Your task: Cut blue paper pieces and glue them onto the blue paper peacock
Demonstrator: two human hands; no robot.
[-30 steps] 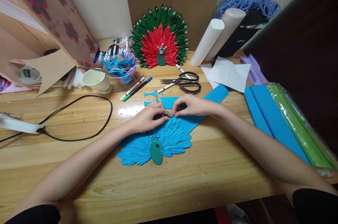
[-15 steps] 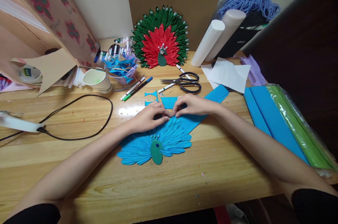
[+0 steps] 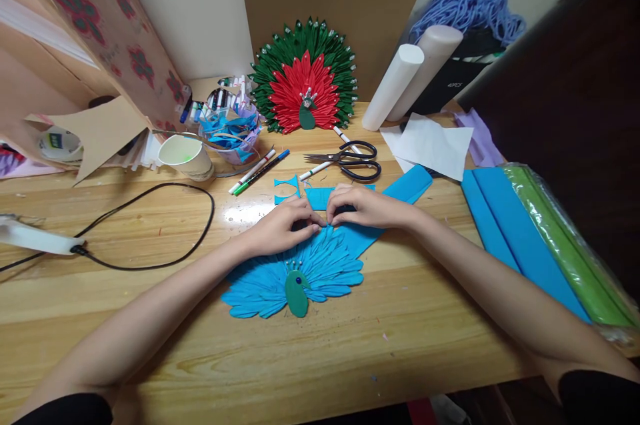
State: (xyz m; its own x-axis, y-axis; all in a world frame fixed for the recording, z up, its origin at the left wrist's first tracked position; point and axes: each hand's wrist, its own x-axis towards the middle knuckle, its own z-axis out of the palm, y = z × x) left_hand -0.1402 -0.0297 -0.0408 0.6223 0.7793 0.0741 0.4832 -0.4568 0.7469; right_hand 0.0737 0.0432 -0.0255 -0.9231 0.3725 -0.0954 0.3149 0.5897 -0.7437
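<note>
A blue crepe-paper peacock lies on the table in front of me, with layered feathers, a green body, a dark blue bead eye and small pearl-like pins on its head. At its upper edge my left hand and my right hand meet. Their fingertips pinch the tip of one blue paper feather from both sides. Folded blue crepe paper runs under the right hand. Beyond the hands lie blue cut-out scraps and a flat blue strip.
Black-handled scissors and markers lie behind the hands. A green and red paper peacock stands at the back. A paper cup and a glue gun with looped cable are left; packed crepe paper is right.
The view has tilted slightly, so everything sits a little lower. Both hands stay at the peacock's upper edge, with only small finger shifts at the feather tip.
</note>
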